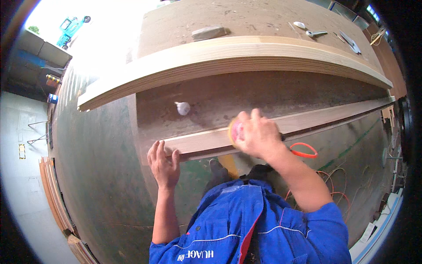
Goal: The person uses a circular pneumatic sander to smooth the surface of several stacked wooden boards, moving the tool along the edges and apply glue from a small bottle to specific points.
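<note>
A long, pale wooden board [202, 141] lies along the near edge of the workbench, running off to the right. My left hand [163, 163] is at its left end, fingers over the end and thumb against the near side. My right hand [260, 135] is closed over a round power sander [233, 132] with a yellowish rim, set on top of the board left of its middle. Most of the sander is hidden under my fingers. An orange hose [303, 152] loops out beside my right wrist.
Beyond the board, a stack of long wooden strips [246, 53] spans the workbench [255, 20]. A crumpled white piece [183, 108] lies between them. Farther back are a greyish block [210, 32] and several small tools [350, 42]. Hoses [338, 185] coil on the floor at right.
</note>
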### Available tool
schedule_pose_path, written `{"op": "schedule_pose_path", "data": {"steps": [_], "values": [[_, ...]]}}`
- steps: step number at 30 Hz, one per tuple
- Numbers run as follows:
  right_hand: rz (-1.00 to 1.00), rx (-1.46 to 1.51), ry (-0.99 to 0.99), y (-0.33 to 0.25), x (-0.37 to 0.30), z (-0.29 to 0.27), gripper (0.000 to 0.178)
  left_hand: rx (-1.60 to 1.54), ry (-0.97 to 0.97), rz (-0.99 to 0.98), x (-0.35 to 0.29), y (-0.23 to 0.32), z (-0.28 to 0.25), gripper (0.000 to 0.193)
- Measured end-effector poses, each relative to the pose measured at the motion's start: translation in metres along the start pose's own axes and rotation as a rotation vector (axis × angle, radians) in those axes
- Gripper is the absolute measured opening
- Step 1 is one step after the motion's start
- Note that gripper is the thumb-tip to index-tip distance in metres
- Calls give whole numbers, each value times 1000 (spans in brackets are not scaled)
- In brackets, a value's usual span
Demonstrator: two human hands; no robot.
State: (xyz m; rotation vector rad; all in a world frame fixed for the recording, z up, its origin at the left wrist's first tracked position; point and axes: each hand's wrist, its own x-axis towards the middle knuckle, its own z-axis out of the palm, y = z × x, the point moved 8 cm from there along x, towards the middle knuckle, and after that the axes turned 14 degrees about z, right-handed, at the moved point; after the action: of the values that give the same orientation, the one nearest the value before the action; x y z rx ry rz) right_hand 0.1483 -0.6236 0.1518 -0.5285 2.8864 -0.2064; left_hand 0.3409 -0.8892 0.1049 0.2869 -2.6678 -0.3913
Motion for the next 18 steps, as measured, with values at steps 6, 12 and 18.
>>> {"op": "schedule_pose_path", "data": {"steps": [6,12,18], "values": [[-206,57,-45,-161,0,39,41,-26,60,-33,-11,-33,-30,53],[-393,27,-138,-263,-7,44,42,-50,158,-179,-39,-40,-62,48],[-402,2,-212,-283,-11,51,45,-20,180,-224,-68,-40,-72,53]]}}
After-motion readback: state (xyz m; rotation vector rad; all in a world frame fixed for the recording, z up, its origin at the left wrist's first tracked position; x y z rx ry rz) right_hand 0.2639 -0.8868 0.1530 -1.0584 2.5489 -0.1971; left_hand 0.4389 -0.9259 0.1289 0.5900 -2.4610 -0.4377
